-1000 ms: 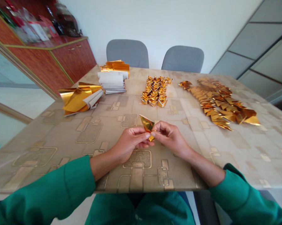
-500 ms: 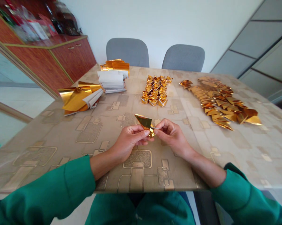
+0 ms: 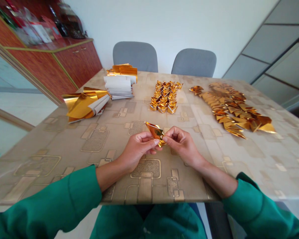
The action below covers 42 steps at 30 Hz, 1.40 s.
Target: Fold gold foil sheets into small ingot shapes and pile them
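Note:
A small folded piece of gold foil (image 3: 155,131) is pinched at table height between my two hands, its shiny point toward the far left. My left hand (image 3: 139,147) holds its near left side between thumb and fingers. My right hand (image 3: 181,143) grips its right edge with the fingertips, and part of the foil is hidden behind those fingers. Green sleeves cover both forearms near the table's front edge.
The patterned table (image 3: 52,149) holds a white-backed paper stack (image 3: 118,87), loose gold foil sheets (image 3: 83,103), folded gold ingots (image 3: 163,98) and a spread of gold triangles (image 3: 232,111). Two grey chairs (image 3: 135,56) stand beyond it.
The foil piece has folded tighter and looks narrower than before. Both hands have come closer together around it.

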Motion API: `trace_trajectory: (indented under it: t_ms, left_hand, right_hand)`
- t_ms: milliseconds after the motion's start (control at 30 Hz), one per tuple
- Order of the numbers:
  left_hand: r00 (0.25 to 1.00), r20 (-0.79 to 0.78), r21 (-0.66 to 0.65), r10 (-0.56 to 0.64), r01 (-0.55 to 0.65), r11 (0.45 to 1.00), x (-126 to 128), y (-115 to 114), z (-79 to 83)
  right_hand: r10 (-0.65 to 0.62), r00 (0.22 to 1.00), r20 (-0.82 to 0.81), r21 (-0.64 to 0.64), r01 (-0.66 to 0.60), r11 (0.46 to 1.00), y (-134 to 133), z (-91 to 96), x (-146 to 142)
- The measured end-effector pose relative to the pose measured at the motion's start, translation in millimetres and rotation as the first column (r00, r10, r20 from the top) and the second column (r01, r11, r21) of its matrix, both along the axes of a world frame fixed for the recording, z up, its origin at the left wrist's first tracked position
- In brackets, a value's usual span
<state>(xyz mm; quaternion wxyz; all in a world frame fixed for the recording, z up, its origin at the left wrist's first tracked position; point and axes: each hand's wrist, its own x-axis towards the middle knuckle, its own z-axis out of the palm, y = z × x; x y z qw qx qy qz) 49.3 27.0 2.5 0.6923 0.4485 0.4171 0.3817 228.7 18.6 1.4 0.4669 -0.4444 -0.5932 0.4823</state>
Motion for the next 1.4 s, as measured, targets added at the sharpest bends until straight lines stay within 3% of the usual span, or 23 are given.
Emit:
trace_trajectory:
  t_ms: [233, 400, 633, 867, 1133, 1400]
  left_hand:
    - [0.994, -0.041, 0.125, 0.102, -0.096, 0.988, -2, 3, -0.3]
    - [0.997, -0.035, 0.154, 0.069, -0.063, 0.986, 0, 3, -0.4]
    - [0.992, 0.004, 0.187, 0.127, -0.125, 0.974, -1, 3, 1.8]
    - [0.996, -0.047, 0.201, 0.071, -0.060, 0.978, 1, 0, 1.1]
    - [0.988, -0.035, 0.223, 0.152, -0.140, 0.965, -2, 5, 1.3]
    - [0.988, -0.039, 0.195, 0.149, -0.138, 0.971, -3, 5, -1.5]
  right_hand:
    - [0.144, 0.985, -0.091, -0.055, -0.149, 0.987, 2, -2.5, -5]
    - [0.103, 0.991, -0.091, -0.021, -0.105, 0.994, 1, -3.4, -5]
    - [0.111, 0.985, -0.129, -0.117, -0.126, 0.985, 1, -3.9, -6]
    - [0.103, 0.991, -0.091, -0.021, -0.105, 0.994, 1, -6.8, -12]
    - [0.073, 0.991, -0.113, -0.090, -0.084, 0.992, 2, -2.5, -2]
    - [0.011, 0.987, -0.162, -0.113, -0.029, 0.993, 1, 0.2, 1]
